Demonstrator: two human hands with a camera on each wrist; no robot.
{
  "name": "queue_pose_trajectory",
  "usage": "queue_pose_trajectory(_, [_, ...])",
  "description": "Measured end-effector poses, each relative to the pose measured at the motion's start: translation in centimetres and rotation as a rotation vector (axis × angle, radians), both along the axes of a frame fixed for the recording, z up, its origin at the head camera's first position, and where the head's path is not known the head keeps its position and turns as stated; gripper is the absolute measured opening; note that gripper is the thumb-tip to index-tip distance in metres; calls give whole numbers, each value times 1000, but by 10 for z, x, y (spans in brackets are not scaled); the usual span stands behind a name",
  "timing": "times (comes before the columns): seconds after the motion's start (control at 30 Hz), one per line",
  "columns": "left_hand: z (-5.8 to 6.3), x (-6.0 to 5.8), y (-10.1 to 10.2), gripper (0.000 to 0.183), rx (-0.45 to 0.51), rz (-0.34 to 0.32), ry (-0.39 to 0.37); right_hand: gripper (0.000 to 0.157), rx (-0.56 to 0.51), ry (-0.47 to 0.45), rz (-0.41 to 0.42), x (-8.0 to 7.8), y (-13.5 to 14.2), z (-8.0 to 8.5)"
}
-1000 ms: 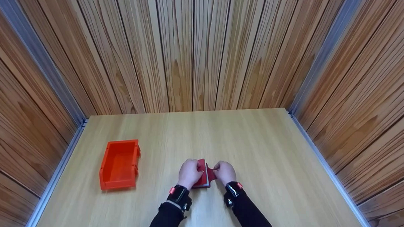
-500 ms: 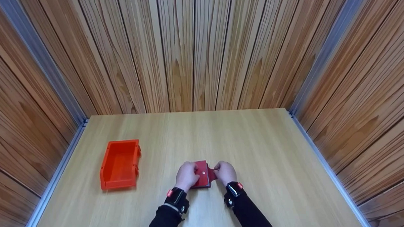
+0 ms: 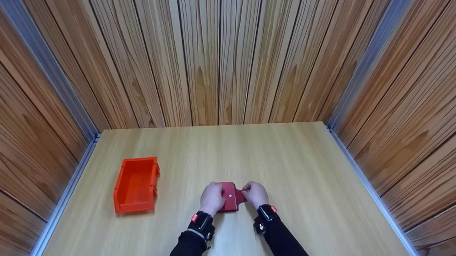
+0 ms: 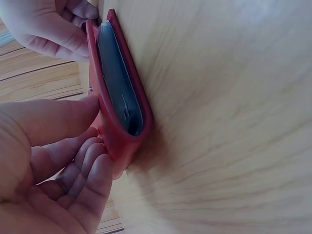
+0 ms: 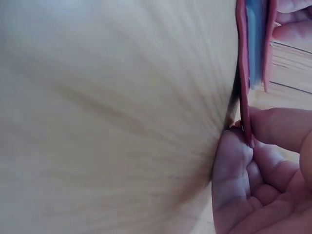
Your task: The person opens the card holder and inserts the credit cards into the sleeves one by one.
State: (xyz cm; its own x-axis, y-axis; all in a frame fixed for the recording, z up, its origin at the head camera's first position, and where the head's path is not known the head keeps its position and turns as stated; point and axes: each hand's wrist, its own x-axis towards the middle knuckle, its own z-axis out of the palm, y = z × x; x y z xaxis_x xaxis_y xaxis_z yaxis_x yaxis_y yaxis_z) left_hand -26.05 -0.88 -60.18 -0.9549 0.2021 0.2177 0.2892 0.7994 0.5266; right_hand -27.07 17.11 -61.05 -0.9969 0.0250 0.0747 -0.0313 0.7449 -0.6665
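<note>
A red card holder (image 3: 229,204) lies near the front middle of the table, its top cover folded over and a small metal snap showing on it. Clear plastic sleeves (image 4: 117,73) sit between the covers in the left wrist view. My left hand (image 3: 211,197) grips the folded spine side, thumb on the top cover and fingers curled by the spine. On the opposite side, my right hand (image 3: 256,194) pinches the narrow closing strap (image 5: 246,117) between thumb and index finger. The strap sticks straight out from the lower cover, apart from the snap.
An orange-red plastic bin (image 3: 137,185) stands on the table to the left of my hands. Wood-panelled walls (image 3: 226,59) enclose the table (image 3: 287,156) at the back and both sides, with metal strips along the corners.
The card holder's top cover, tilted with pale sleeve edges showing a second ago, now lies flatter with its snap in sight. My left hand shifted slightly; the right stays on the strap.
</note>
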Motion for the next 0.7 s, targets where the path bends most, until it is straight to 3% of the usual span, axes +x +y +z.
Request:
queue_pose_trajectory(0.27, [1, -1, -1, 19, 18, 2, -41, 12, -208, -148, -27, 2, 7, 5])
queue_pose_trajectory(0.7, [0, -1, -2, 19, 21, 2, -33, 9, -145, -193, -31, 3, -2, 22])
